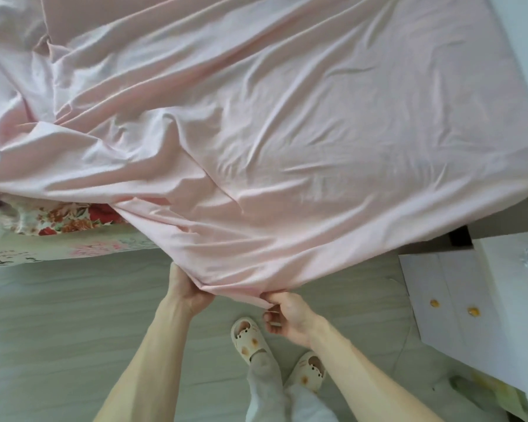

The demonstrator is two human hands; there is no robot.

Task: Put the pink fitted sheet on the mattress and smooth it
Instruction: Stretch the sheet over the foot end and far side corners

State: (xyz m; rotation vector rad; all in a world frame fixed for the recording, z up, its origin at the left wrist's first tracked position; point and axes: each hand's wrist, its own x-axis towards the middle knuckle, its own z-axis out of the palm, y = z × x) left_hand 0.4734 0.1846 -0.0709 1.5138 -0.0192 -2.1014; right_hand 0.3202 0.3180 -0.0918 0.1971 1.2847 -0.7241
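Wrinkles cover the pink fitted sheet (287,132); at six o'clock our left hand (187,295) and right hand (288,318) each pinch its hanging edge.

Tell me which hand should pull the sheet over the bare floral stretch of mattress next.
Left, probably. The left hand grips the hem of the pink sheet nearer the exposed floral mattress; the right hand pinches it farther off, toward the white cabinet.

Pink fitted sheet (287,132) wrinkled, spread over mattress (61,222); floral near-left corner uncovered.
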